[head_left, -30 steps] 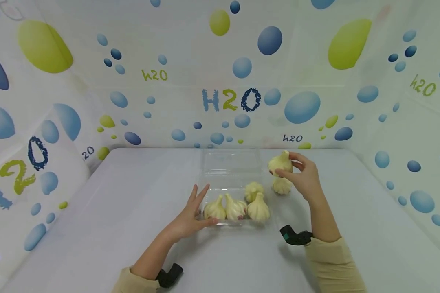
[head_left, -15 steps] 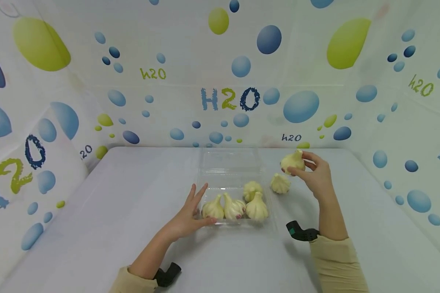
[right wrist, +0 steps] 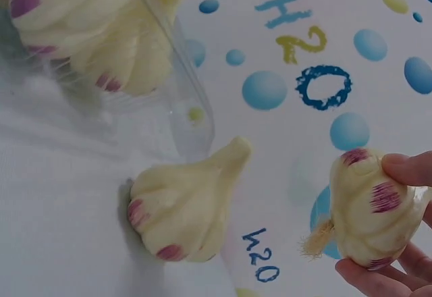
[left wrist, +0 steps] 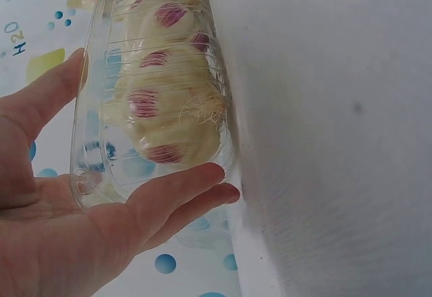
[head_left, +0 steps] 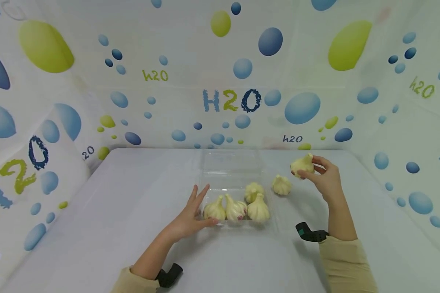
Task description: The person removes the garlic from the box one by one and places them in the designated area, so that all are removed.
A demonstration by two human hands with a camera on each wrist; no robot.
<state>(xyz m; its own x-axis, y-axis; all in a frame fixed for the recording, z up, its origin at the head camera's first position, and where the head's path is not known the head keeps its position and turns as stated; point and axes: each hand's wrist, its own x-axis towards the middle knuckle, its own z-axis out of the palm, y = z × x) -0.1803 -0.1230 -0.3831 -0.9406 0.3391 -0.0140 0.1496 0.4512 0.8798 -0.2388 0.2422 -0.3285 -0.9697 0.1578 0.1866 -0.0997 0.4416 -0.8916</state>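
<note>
My right hand (head_left: 327, 179) pinches a garlic bulb (head_left: 302, 166) between thumb and fingers, raised over the table's right side. In the right wrist view this bulb (right wrist: 374, 209) shows purple patches and a root tuft. Another garlic bulb (head_left: 281, 185) rests on the table just right of a clear plastic clamshell box (head_left: 231, 223). Several garlic bulbs (head_left: 236, 207) sit inside the box, mostly along its front. My left hand (head_left: 186, 219) lies at the box's front left corner, fingers spread and straight; in the left wrist view they touch the clear wall (left wrist: 111, 169).
The box's transparent lid (head_left: 231, 162) is folded back flat behind it on the white table (head_left: 139, 191). A patterned sheet (head_left: 183, 49) with blue and green dots hangs around the back and sides. Black wrist devices (head_left: 311, 233) sit at both cuffs.
My right hand has carried its garlic bulb to the right, away from the box, uncovering the bulb on the table. My left hand has stayed at the box corner.
</note>
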